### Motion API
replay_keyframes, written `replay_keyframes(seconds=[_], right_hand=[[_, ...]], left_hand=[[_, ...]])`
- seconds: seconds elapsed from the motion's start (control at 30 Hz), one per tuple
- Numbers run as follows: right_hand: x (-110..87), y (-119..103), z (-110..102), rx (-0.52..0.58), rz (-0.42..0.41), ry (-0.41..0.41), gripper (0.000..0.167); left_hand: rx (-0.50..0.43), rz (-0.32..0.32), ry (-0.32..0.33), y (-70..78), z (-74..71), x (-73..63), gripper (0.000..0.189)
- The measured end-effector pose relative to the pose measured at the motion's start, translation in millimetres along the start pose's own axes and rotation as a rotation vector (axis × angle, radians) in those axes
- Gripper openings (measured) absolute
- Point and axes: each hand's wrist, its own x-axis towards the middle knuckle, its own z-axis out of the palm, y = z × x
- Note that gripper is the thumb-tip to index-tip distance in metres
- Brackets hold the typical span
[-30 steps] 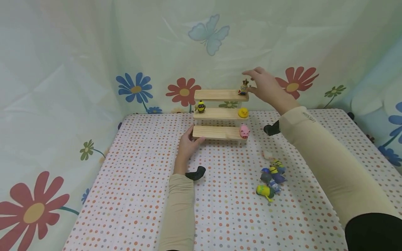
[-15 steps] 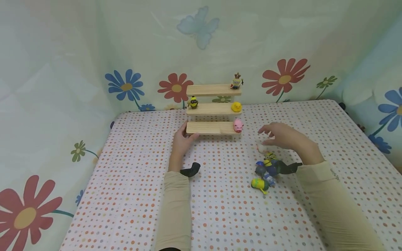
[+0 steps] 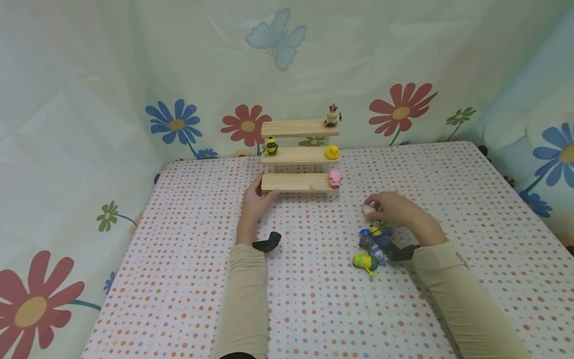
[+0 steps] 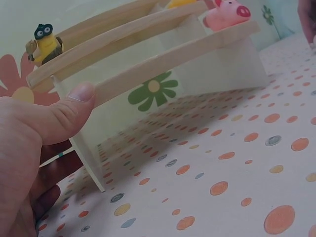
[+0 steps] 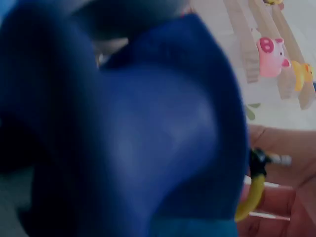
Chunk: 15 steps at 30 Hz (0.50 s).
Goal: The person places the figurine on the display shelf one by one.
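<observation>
- White and small, a toy (image 3: 368, 210) sits pinched between the thumb and curled fingers of the right hand (image 3: 394, 209), low over the counter (image 3: 309, 294); its shape is mostly covered, so I can't say what it is.
- The left hand (image 3: 255, 205) has its grip around the left end of the wooden rack (image 3: 291, 183), thumb on the front edge of the lowest plank, fingers behind the side panel.
- Just below the right hand lies a cluster of toys (image 3: 381, 241), with a yellow-and-green toy (image 3: 362, 261) at its near edge.
- A pink pig (image 3: 335, 178) sits at the right end of the lowest plank.
- On the middle plank, a goggled yellow figure (image 3: 271, 146) stands at the left end and a yellow duck (image 3: 332, 152) sits at the right.
- A crowned figure (image 3: 332, 116) stands at the top plank's right end.
- Behind hangs a flowered backdrop (image 3: 341, 65).
</observation>
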Motion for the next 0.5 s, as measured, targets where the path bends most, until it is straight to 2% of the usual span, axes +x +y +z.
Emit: replay_keyframes(seconds=[0.3, 0.5], right_hand=[[2.3, 1.8, 4.3, 0.036, -0.019, 0.045, 0.04], [-1.6, 0.3, 0.7, 0.064, -0.052, 0.122, 0.036]], left_hand=[[-0.013, 0.013, 0.011, -0.5, -1.1, -4.0, 0.091], [-0.015, 0.002, 0.004, 0.0, 0.7, -1.1, 0.093]])
